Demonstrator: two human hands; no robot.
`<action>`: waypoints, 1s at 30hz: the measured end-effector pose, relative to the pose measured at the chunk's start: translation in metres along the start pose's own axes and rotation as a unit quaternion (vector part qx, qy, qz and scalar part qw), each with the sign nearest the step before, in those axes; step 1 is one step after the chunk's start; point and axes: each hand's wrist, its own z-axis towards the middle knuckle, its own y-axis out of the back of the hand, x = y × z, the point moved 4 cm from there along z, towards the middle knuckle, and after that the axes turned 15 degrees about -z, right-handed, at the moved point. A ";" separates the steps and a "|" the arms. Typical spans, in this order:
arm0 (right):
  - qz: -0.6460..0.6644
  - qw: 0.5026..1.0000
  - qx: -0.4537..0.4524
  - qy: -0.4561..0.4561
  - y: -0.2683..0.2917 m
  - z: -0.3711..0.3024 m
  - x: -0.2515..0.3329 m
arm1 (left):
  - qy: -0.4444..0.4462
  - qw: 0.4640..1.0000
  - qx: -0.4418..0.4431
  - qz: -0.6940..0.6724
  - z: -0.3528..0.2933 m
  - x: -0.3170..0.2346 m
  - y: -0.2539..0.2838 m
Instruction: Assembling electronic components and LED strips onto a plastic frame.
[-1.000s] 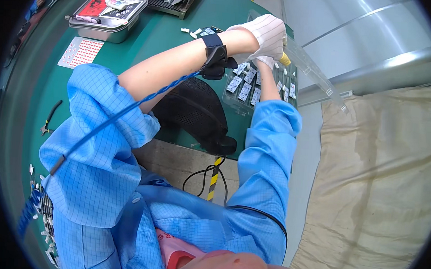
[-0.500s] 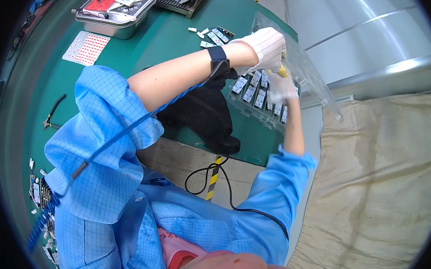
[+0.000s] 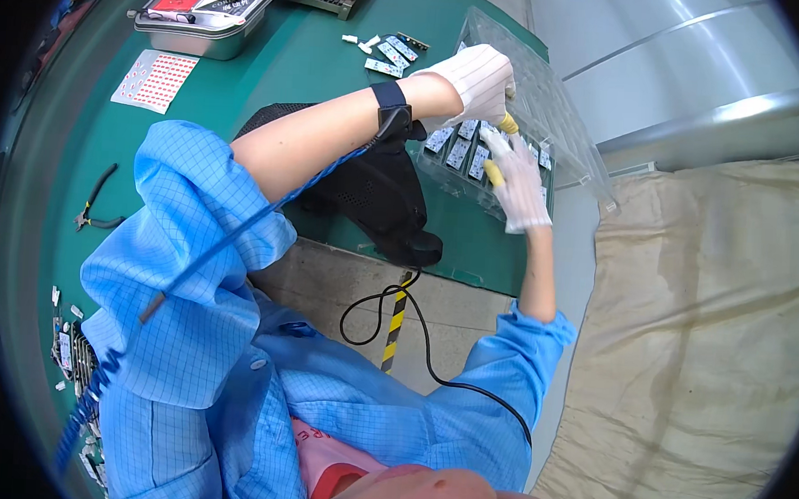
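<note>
Boards (image 3: 457,153) lay in a clear tray (image 3: 464,190), upper right of frame.
Right hand (image 3: 512,170) spread open over them; left hand (image 3: 482,84) curled, grip untellable. Boards seemed light, stiff, fragile: edges suited holding.

We noted a silver metal box (image 3: 204,42) just beyond a red-marked sheet (image 3: 160,81), pliers (image 3: 83,218) at left, and beige cloth (image 3: 684,337) at far right.
</note>
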 end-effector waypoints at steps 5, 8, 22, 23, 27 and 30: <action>-0.080 0.979 0.175 -0.073 -0.036 0.031 -0.012 | -0.004 1.000 0.000 -0.003 0.003 0.001 0.000; -0.106 0.982 0.147 -0.060 -0.044 0.036 -0.014 | -0.012 1.000 -0.021 -0.006 -0.003 0.009 0.003; 0.333 0.871 0.346 0.106 0.068 -0.089 0.066 | 0.068 0.994 0.069 0.041 -0.024 0.004 -0.026; 0.326 0.839 0.419 0.120 0.068 -0.113 0.081 | 0.105 0.985 0.120 0.069 -0.032 0.005 -0.033; 0.234 0.786 0.524 0.229 0.028 -0.183 0.165 | 0.102 0.961 0.234 0.105 -0.064 0.013 -0.069; 0.160 0.822 0.379 0.393 0.019 -0.195 0.196 | 0.125 0.970 0.191 0.087 -0.074 0.000 -0.041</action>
